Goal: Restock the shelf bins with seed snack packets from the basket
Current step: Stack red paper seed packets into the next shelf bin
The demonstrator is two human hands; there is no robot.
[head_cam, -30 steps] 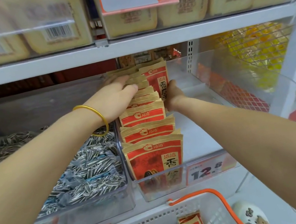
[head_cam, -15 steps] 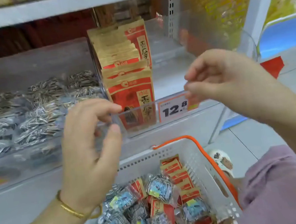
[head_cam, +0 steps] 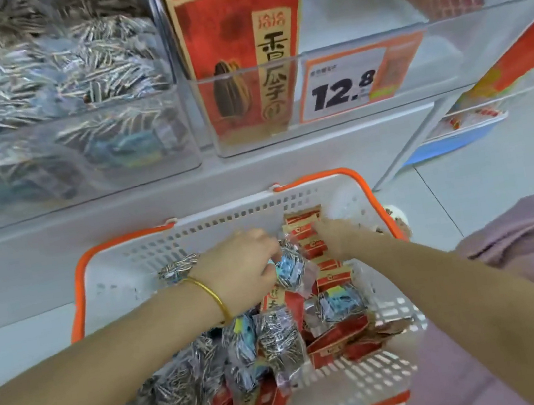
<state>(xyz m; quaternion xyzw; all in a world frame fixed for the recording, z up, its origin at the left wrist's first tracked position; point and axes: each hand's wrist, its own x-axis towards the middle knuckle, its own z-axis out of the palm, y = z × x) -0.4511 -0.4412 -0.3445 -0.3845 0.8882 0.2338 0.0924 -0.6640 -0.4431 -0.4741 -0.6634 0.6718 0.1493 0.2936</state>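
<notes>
By the basket (head_cam: 226,217) rim, left hand (head_cam: 244,268) and right hand (head_cam: 337,238) touch packets (head_cam: 280,339).

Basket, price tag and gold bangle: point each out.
Basket (head_cam: 77,289), head view, orange rim, left side.
Price tag (head_cam: 342,90), head view, printed digits.
Gold bangle (head_cam: 208,294), head view, band over left wrist.

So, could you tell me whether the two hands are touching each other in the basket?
Apart. The head view shows the left hand and the right hand with a gap between them, where the red packets in the basket show through.
</notes>
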